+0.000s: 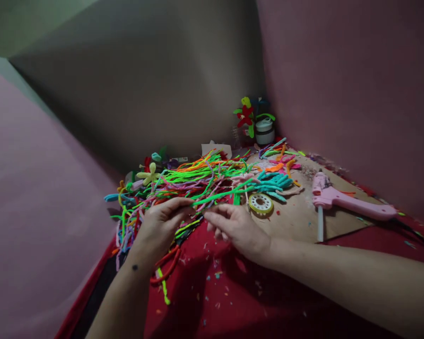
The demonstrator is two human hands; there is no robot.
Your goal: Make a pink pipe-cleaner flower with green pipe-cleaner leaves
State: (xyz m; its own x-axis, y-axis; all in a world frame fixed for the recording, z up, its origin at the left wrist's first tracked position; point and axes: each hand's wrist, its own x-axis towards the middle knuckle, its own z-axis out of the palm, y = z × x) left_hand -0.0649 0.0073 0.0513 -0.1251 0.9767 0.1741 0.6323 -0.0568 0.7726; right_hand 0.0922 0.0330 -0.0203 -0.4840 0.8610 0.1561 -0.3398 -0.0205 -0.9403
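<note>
A big heap of coloured pipe cleaners (183, 181) lies on the red cloth (233, 292). My left hand (160, 226) pinches one end of a bright green pipe cleaner (221, 194) that runs up and to the right across the heap. My right hand (238, 228) sits just right of it, fingers curled at the same spot, its thumb and fingertips close to the green stem. Whether the right hand grips the stem I cannot make out.
A pink glue gun (342, 201) rests on a brown cardboard sheet (304, 219) at the right. A yellow spool (260, 204) lies beside teal pipe cleaner pieces (273, 182). A white jar (265, 132) and pipe cleaner flowers (246, 115) stand in the far corner. Pink walls close in left and right.
</note>
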